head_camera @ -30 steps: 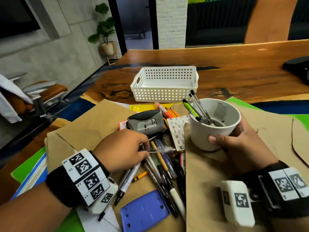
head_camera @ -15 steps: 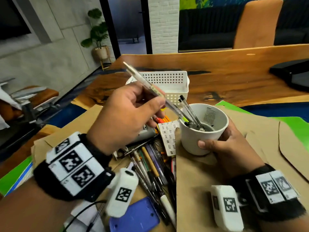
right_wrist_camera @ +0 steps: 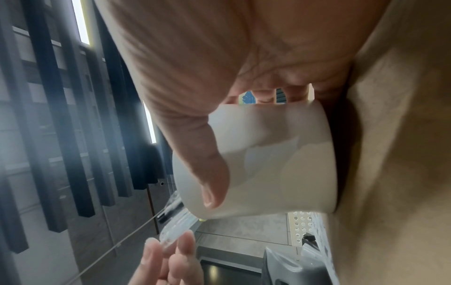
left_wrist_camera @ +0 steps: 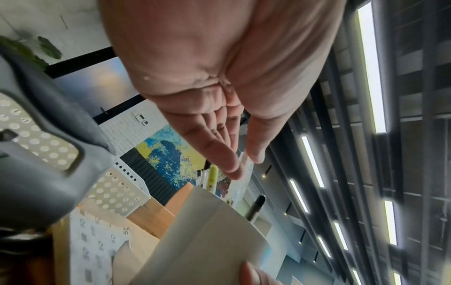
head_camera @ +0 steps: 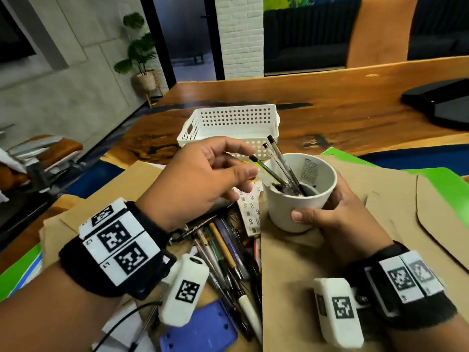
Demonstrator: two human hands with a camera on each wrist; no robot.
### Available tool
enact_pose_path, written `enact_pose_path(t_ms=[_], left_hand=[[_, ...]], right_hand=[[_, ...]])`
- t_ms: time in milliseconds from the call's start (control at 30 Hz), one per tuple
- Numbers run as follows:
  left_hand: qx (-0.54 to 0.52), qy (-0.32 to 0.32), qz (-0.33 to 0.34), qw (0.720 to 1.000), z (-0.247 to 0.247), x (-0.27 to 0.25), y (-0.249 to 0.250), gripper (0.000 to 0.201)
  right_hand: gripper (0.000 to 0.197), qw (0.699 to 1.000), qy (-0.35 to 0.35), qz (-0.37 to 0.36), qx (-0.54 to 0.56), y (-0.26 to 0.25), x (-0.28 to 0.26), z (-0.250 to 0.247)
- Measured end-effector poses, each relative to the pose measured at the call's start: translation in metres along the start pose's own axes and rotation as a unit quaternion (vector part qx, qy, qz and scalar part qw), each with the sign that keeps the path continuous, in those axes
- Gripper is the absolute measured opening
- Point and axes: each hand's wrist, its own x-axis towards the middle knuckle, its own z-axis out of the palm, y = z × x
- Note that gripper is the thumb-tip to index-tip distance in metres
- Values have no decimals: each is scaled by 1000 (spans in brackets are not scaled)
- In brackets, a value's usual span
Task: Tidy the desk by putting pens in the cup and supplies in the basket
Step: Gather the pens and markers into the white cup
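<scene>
Since earlier frame, see-through plastic pen (head_camera: 266,171) dropped into round white cup (head_camera: 302,199). Our left hand (head_camera: 200,179) fingers loose, holding nothing. Our right hand (head_camera: 337,217) wraps cup. Next: keep cup steady, pick one pen from pen pile (head_camera: 228,252).

A white card (head_camera: 250,212) beside the cup seems to repeat "SQ"; other print is illegible.

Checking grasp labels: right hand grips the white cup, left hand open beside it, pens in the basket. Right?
No: the head view shows the pens standing in the white cup, not the basket. The right hand grips it; the left hand is open beside it.
</scene>
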Motion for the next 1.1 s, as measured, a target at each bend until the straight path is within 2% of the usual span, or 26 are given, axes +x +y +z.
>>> enact_pose_path(t_ms=[133,200,300,367,433,533,600,733,867,933,1000,1100], left_hand=[[-47,-19,7,999,0,-2,-2,25],[-35,-44,1,998,-2,-1,-3,23],[86,-34,-12,996,-15,-2,-5,14],[182,-15,-26,983,-30,-5,-12,7],[315,-39,-48,947,-44,-9,-27,6],[518,-88,-98,845,-54,-17,-51,12],[581,-93,-122,800,-54,-23,-64,17],[627,-61,-115,768,-48,-30,-73,24],[706,-34,-87,702,-38,-37,-74,23],[728,-16,-81,680,-33,-42,-73,17],[736,-6,-81,672,-30,-43,-72,17],[731,-10,-82,677,-32,-42,-70,18]], right_hand=[[90,1000,0,-4,-4,-1,-1,1],[90,1000,-7,-2,-6,0,-1,1],[90,1000,-9,3,-12,-2,-2,0],[90,1000,-10,1,-7,-4,-2,1],[90,1000,-9,-1,-5,-4,-2,2],[90,1000,-8,2,-11,-1,-1,2],[90,1000,-3,2,-10,-2,-1,2],[90,1000,-8,0,-10,-2,-1,1],[91,1000,-11,4,-7,0,1,0],[92,1000,-12,3,-8,0,1,0],[93,1000,-11,1,-3,1,1,-1],[93,1000,-13,2,4,2,1,-1]])
